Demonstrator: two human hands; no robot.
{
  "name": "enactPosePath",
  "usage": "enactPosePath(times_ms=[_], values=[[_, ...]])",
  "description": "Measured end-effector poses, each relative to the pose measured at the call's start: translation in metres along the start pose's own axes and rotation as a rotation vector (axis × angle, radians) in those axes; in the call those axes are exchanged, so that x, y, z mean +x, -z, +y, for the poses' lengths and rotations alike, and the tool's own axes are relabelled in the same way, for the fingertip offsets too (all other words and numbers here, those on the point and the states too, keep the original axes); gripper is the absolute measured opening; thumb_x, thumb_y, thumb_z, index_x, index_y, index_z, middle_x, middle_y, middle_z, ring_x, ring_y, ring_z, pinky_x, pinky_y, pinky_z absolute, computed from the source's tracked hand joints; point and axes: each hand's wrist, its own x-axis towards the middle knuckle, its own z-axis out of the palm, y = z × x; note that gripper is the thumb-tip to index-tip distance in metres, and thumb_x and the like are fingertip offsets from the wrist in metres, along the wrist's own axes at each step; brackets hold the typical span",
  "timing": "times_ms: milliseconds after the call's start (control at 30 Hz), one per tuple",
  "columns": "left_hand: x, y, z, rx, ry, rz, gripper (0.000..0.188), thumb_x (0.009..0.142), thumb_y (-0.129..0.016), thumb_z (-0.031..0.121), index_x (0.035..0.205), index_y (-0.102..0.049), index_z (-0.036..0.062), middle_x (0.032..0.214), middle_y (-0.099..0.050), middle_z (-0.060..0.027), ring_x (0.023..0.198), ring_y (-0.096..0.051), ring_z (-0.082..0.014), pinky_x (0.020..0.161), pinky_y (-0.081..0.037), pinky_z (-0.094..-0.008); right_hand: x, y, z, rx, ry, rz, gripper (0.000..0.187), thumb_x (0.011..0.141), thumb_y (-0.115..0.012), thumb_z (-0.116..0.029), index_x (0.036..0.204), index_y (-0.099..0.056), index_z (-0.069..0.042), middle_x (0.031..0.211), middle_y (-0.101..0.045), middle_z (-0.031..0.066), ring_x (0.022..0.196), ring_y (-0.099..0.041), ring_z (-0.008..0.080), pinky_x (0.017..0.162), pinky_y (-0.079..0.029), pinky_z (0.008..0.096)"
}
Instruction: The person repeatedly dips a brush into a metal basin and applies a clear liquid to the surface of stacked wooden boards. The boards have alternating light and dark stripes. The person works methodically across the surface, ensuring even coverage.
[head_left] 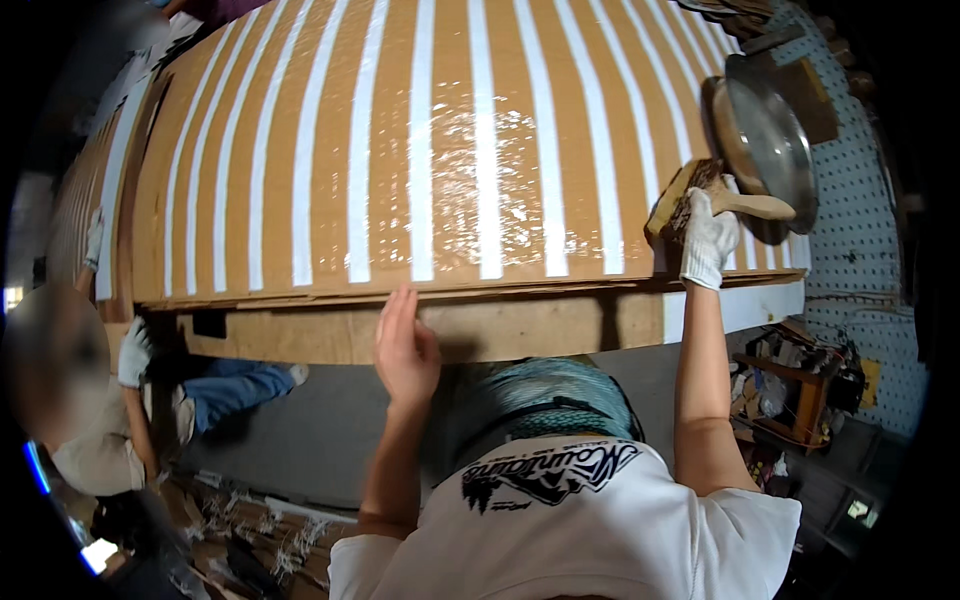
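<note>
Across the work table lies a stack of brown sheets (575, 190) crossed by white stripes, its top wet and glossy toward the middle. My right hand (708, 240), in a white glove, is closed around a wide brush (765, 206) with a pale wooden handle. The brush's dark, broad head rests at or just above the sheets' right part. My bare left hand (406, 350) is at the near edge of the stack, fingers stretched out and fingertips touching or close to that edge; it holds nothing.
A round metal bowl (775, 140) stands right of the brush. At far left, a co-worker's gloved hands (134, 352) are by another striped stack (85, 195). A perforated light-blue panel (850, 240) is on the right. Scraps (265, 540) lie below left; a cluttered wooden rack (800, 400) stands below right.
</note>
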Motion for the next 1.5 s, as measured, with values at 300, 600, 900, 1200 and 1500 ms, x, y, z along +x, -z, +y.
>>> enactPosePath(times_ms=[300,600,900,1200,1500], values=[[0.013,-0.005,-0.031,0.206,0.098,0.029,0.047,0.079,-0.051,-0.007,0.125,-0.058,-0.0028,0.128,-0.058,-0.0187,0.121,-0.053,-0.0380,0.104,-0.043,-0.0443,-0.181,-0.150,-0.152,0.544,0.592,-0.472,0.015,0.089,-0.064,-0.018,0.100,-0.066,-0.009,0.081,-0.065,0.0110,0.069,-0.065,0.0276,0.063,-0.054,0.0379],[0.001,-0.006,-0.036,0.263,0.100,-0.015,0.055,0.076,-0.053,-0.010,0.130,-0.056,0.0006,0.136,-0.054,-0.0170,0.127,-0.049,-0.0366,0.108,-0.039,-0.0441,-0.131,-0.141,-0.091,0.030,0.599,-0.558,0.044,0.087,-0.061,-0.041,0.115,-0.067,-0.008,0.106,-0.069,0.0197,0.085,-0.068,0.0359,0.079,-0.055,0.0430],[-0.002,-0.010,-0.031,0.288,0.114,-0.049,0.054,0.079,-0.053,-0.007,0.133,-0.054,-0.0009,0.140,-0.050,-0.0187,0.133,-0.046,-0.0369,0.111,-0.037,-0.0429,0.019,0.046,0.076,-0.391,0.179,0.051,0.057,0.076,-0.077,-0.053,0.073,-0.066,0.003,0.074,-0.065,0.0241,0.072,-0.065,0.0397,0.067,-0.051,0.0481],[0.000,-0.053,0.081,0.031,0.085,-0.150,0.036,0.087,-0.051,-0.003,0.121,-0.062,-0.0011,0.112,-0.061,-0.0153,0.103,-0.062,-0.0288,0.088,-0.049,-0.0356,-0.007,0.250,0.197,1.071,-0.261,0.272,0.041,0.095,-0.066,-0.024,0.120,-0.061,0.007,0.110,-0.069,0.0143,0.091,-0.070,0.0219,0.078,-0.057,0.0319],[-0.046,-0.214,0.295,-0.494,-0.104,-0.652,0.029,0.096,-0.054,0.001,0.123,-0.063,0.0013,0.112,-0.060,-0.0086,0.108,-0.061,-0.0180,0.091,-0.050,-0.0286,-0.109,0.381,0.366,1.612,-0.695,0.412,0.050,0.103,-0.047,-0.047,0.130,-0.055,-0.006,0.123,-0.064,0.0087,0.107,-0.064,0.0232,0.099,-0.052,0.0396]])
